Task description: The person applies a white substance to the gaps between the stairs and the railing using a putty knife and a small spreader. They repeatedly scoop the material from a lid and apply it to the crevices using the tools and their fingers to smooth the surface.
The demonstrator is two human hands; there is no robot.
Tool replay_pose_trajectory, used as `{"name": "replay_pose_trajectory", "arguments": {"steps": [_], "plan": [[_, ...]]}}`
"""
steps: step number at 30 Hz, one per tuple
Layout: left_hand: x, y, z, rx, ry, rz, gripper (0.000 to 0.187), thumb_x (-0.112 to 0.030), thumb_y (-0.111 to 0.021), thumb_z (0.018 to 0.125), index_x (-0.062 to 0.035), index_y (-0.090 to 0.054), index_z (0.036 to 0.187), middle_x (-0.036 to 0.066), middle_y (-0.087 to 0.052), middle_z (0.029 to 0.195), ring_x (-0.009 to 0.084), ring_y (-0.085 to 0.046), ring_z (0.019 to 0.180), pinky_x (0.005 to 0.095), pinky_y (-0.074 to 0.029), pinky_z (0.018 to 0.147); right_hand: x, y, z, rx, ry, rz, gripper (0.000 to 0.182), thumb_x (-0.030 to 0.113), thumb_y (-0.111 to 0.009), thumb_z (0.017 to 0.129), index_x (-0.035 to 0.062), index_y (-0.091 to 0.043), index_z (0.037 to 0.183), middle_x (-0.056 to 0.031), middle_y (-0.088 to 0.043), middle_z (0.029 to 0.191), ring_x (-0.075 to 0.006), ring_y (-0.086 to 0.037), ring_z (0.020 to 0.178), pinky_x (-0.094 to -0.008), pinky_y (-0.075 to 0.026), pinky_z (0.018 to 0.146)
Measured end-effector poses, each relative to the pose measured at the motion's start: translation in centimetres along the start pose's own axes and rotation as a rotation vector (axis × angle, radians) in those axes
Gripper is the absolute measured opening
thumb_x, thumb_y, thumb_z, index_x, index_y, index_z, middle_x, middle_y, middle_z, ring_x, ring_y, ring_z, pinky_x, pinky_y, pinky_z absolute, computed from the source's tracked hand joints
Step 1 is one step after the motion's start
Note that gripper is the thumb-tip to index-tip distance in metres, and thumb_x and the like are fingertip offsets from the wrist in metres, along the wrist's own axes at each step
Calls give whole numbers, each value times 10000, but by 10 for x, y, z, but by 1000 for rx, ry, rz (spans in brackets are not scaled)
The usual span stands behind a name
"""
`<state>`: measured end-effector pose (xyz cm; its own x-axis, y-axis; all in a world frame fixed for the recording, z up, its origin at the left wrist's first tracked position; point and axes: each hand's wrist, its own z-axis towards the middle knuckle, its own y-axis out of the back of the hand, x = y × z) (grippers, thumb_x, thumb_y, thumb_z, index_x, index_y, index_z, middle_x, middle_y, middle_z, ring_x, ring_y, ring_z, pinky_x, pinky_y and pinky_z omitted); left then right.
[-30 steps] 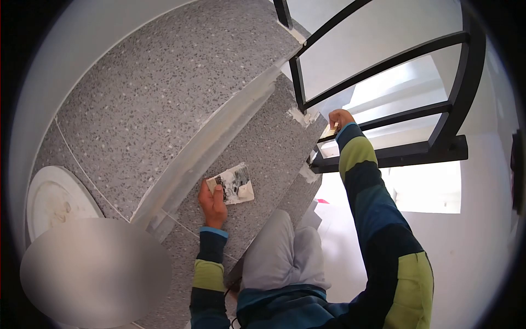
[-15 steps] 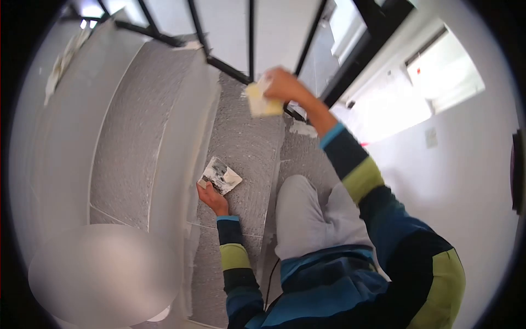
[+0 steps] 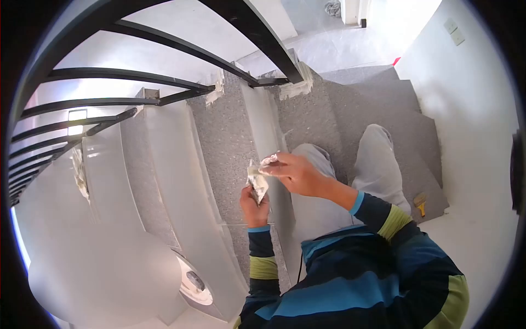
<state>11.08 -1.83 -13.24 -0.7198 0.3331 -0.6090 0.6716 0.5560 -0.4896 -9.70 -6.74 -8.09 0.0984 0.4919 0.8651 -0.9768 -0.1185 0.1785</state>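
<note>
My left hand (image 3: 255,208) is closed on a putty-smeared flat scraper (image 3: 259,189), tilted up above a grey stair tread (image 3: 222,140). From the right, my right hand (image 3: 293,172) reaches over it, closed on a small pale yellow spreader (image 3: 253,170). The two tools overlap in this view, close together in front of my knees. White paste shows on the fingers of my right hand and on the scraper's face. My fingers hide part of both tools.
A black metal railing (image 3: 181,44) runs along the far side, with white paste around its post feet. A yellow-handled brush (image 3: 421,205) lies on a step at right. A white-smeared container (image 3: 195,282) stands at lower left. A white wall (image 3: 466,109) rises on the right.
My right hand has come down from the railing with the spreader and now meets the scraper. My left hand has turned the scraper more upright. The view has swung right.
</note>
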Motion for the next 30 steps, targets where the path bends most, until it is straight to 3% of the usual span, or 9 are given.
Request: {"name": "replay_pose_trajectory", "arguments": {"steps": [3,5,7,12,15,17,24,28,30], "plan": [[10,-5,-5,117,-465,790,180,-145,-456,852,6,-534,910,61,-570,828,142,-576,746,243,-488,687,1,3,-2,113,116,19,236,61,-533,797,42,-609,1019,-119,-563,1008,-263,-568,894,-338,-481,749],[-3,-2,-8,30,-249,363,173,-141,-471,846,12,-526,907,68,-557,787,154,-569,716,247,-487,663,-6,3,-3,312,129,-50,266,92,-536,797,54,-591,1054,-138,-554,1031,-277,-559,936,-348,-484,762],[-16,21,-1,423,198,-347,175,-140,-465,848,0,-519,939,67,-564,812,159,-578,738,267,-492,669,-13,8,6,408,154,-213,269,96,-530,805,55,-582,1066,-147,-550,1047,-286,-551,958,-362,-480,771],[-44,16,-38,-17,-413,-93,208,-152,-414,892,-22,-512,1021,54,-568,888,143,-579,831,313,-501,747,9,-25,39,328,104,-326,264,26,-502,813,15,-569,1069,-175,-592,1029,-277,-594,917,-357,-510,706],[-32,66,-14,-30,-480,-124,282,-177,-398,900,-41,-474,1136,58,-532,1051,158,-557,938,322,-493,814,48,-89,61,317,9,-33,290,22,-528,794,-18,-552,1081,-160,-622,960,-219,-625,857,-306,-515,684],[-29,80,-15,16,-525,-194,318,-256,-433,928,-72,-433,1188,23,-507,1039,142,-537,945,314,-479,812,88,-132,64,366,-411,400,312,35,-557,790,-44,-533,1090,-136,-623,934,-164,-620,828,-280,-506,698],[-9,80,-45,-134,-730,-28,400,-283,-469,887,-56,-422,1213,70,-514,1119,180,-514,1033,323,-437,879,159,-301,35,836,-397,664,291,37,-563,760,-74,-546,1029,-115,-635,803,-126,-619,704,-257,-507,599],[15,93,-66,-103,-611,18,391,-252,-454,881,-41,-421,1208,86,-504,1136,195,-505,1048,334,-431,888,137,-387,16,706,-169,342,234,161,-629,709,-31,-606,843,-169,-614,721,-300,-612,702,-399,-483,654],[16,96,-69,-90,-557,-1,387,-237,-447,879,-33,-420,1206,94,-499,1145,202,-500,1056,339,-429,892,152,-374,36,867,-160,249,465,276,-637,746,-58,-530,1052,-243,-522,1059,-356,-518,1009,-434,-437,816]]}}
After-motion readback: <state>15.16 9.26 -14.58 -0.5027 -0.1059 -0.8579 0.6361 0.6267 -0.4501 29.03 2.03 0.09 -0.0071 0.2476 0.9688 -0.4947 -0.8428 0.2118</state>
